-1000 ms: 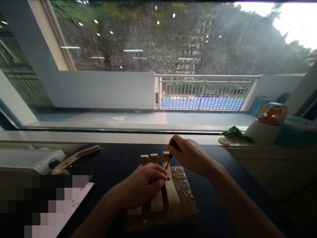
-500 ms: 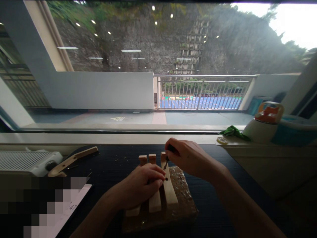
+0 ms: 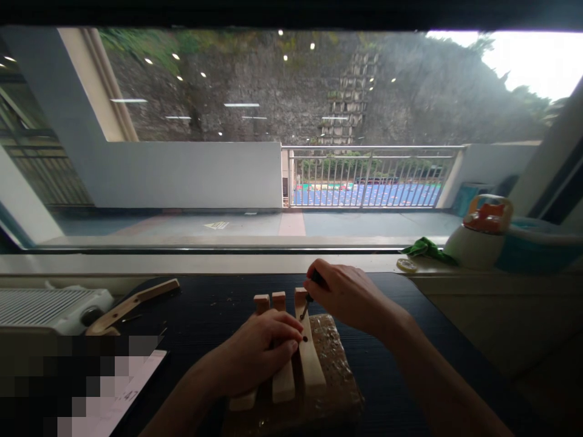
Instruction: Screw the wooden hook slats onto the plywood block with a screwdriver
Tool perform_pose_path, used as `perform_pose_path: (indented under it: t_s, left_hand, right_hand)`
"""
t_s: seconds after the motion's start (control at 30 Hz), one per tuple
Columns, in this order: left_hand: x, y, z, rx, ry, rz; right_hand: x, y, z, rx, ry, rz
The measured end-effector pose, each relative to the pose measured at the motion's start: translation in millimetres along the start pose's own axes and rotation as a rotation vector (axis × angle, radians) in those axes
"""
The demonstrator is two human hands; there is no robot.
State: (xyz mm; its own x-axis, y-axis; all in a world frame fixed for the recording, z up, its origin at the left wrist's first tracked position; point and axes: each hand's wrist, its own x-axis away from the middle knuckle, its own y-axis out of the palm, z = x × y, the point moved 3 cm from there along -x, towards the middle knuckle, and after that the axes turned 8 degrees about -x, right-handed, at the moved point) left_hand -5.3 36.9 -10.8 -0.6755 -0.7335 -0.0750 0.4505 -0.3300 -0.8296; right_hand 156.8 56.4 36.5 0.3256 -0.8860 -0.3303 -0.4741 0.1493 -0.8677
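In my right hand (image 3: 339, 291) is a black-handled screwdriver (image 3: 308, 303), held by my closed fingers from above. It slants down, its tip at the upper of two dark holes in the rightmost wooden strip (image 3: 312, 367). My left hand (image 3: 262, 343) lies flat across the pieces with fingers extended; its fingertips touch that strip's left edge beside the lower hole. Under the left hand are a middle wooden strip (image 3: 283, 385) and a left wooden strip (image 3: 243, 400), both partly hidden. All three have raised far ends and rest on a brown, shiny-wrapped block (image 3: 339, 370).
On the dark table (image 3: 200, 309), a bent wooden piece (image 3: 132, 306) with holes lies at left, by a white ribbed appliance (image 3: 54, 309). A pale sheet (image 3: 136, 394) is partly pixelated. The window sill holds a green cloth (image 3: 426, 247), a tape roll (image 3: 406, 265) and a white-and-orange container (image 3: 476, 243).
The camera has tilted up slightly, so the whole scene sits lower. The screwdriver stays at the same hole, with my right hand slightly turned; the left hand stays in place.
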Motion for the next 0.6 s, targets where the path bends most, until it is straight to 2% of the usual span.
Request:
perform_pose_path:
  t_s: [0.23, 0.6]
  left_hand:
    - [2, 0, 1, 0.016, 0.003, 0.002]
    - [0, 0, 0, 0.009, 0.016, -0.001]
  right_hand:
    - [3, -5, -7, -0.069, -0.13, -0.016]
    - [-2, 4, 7, -0.037, -0.017, 0.018]
